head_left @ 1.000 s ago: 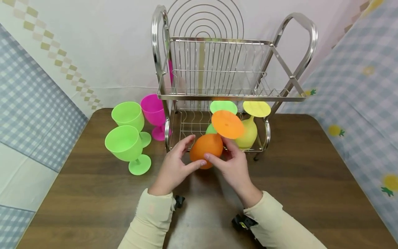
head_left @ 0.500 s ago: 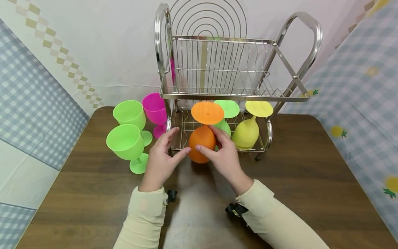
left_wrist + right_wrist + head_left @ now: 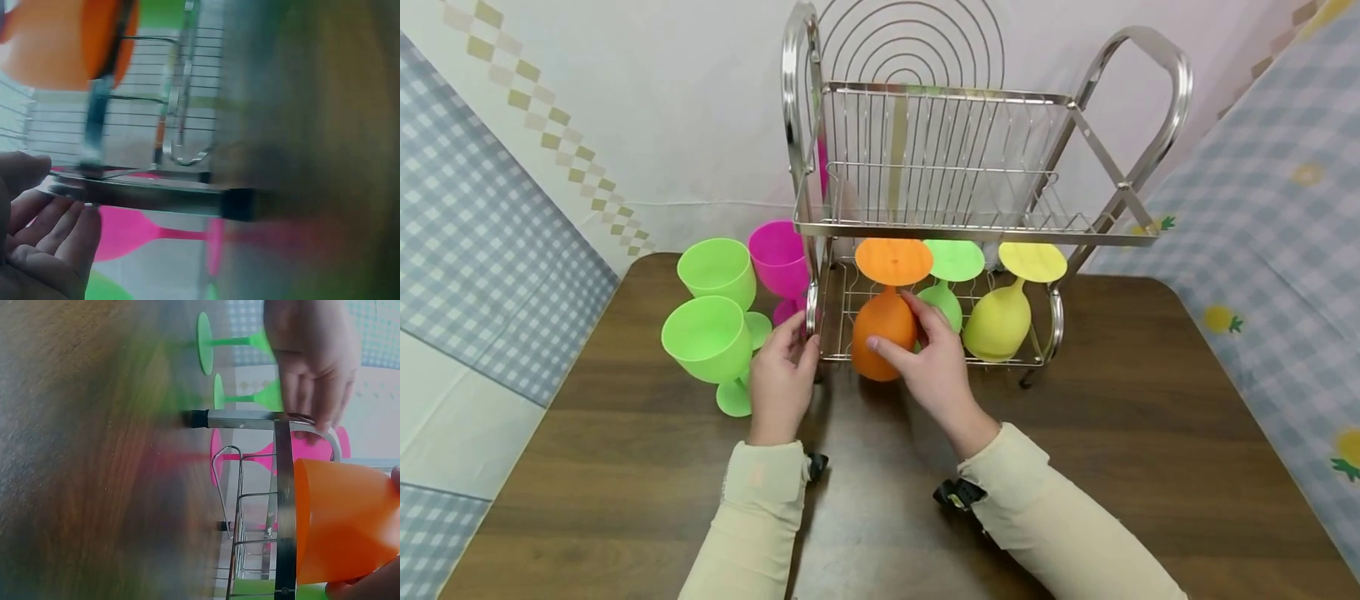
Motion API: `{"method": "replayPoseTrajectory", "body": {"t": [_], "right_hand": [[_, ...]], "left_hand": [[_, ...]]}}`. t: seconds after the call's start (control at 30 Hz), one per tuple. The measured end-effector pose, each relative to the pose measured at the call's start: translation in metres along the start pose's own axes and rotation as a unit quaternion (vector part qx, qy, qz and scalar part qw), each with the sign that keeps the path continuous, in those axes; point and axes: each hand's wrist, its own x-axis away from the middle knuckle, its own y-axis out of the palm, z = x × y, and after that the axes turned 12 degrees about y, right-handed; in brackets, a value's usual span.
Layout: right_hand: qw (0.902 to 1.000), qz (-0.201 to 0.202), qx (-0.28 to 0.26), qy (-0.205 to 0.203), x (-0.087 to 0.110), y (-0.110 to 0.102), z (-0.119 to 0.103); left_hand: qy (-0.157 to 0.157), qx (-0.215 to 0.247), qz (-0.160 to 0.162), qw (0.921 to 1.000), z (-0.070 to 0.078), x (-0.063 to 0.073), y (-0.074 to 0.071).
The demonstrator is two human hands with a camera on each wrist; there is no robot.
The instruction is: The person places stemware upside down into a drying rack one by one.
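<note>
My right hand (image 3: 938,367) holds an orange plastic goblet (image 3: 880,321) upside down, thumb on the front of its bowl and fingers around its right side. The goblet stands at the lower tier's front rail, with its round foot uppermost. In the right wrist view the orange bowl (image 3: 350,519) has its rim right at the rail. My left hand (image 3: 778,387) grips the left front post of the steel dish rack (image 3: 977,235); the left wrist view has thumb and fingers around that metal frame (image 3: 156,195). Inverted green (image 3: 953,260) and yellow (image 3: 1000,323) goblets sit on the lower tier, to the right.
Two upright green goblets, the nearer one (image 3: 707,337) in front of the farther one (image 3: 718,271), stand left of the rack. Beside its left post is an upright magenta goblet (image 3: 781,258). The wooden table (image 3: 1112,467) extends in front, with a cloth-covered wall behind.
The orange goblet has tipped from slanted to nearly upright-inverted and shifted left, away from the yellow one. My left hand has left the goblet and taken hold of the rack's left post.
</note>
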Motion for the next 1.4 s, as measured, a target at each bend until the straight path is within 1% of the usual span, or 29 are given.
{"method": "replayPoseTrajectory", "body": {"t": [0.07, 0.17, 0.3, 0.47, 0.6, 0.77, 1.03, 1.27, 1.4], "right_hand": [[1.0, 0.002, 0.003, -0.001, -0.001, 0.002, 0.0], [0.9998, 0.008, 0.02, 0.001, -0.001, 0.005, -0.002], [0.998, 0.022, 0.059, 0.011, -0.003, 0.009, -0.004], [0.9953, 0.033, 0.089, 0.022, -0.009, 0.014, -0.005], [0.9939, 0.042, 0.1, 0.02, -0.015, 0.019, -0.005], [0.9944, 0.049, 0.092, 0.018, -0.022, 0.026, -0.003], [0.9946, 0.034, 0.087, 0.045, -0.03, 0.037, 0.002], [0.9894, 0.02, 0.136, 0.047, -0.032, 0.037, 0.006], [0.9877, 0.006, 0.144, 0.061, -0.033, 0.036, 0.008]], "left_hand": [[-0.021, -0.019, -0.019, 0.9994, -0.004, 0.001, 0.001], [-0.025, -0.034, -0.03, 0.9986, -0.006, 0.002, 0.002], [-0.016, -0.038, -0.028, 0.9987, -0.005, 0.002, 0.002], [-0.018, -0.045, -0.029, 0.9984, -0.006, 0.001, 0.002], [-0.015, -0.046, -0.028, 0.9984, -0.005, 0.0, 0.001], [-0.021, -0.039, -0.032, 0.9985, -0.005, -0.001, 0.0], [-0.031, -0.035, -0.039, 0.9981, -0.001, -0.002, 0.0], [-0.035, -0.033, -0.048, 0.9977, -0.003, -0.002, 0.001], [-0.034, -0.04, -0.048, 0.9975, -0.004, -0.001, 0.0]]}}
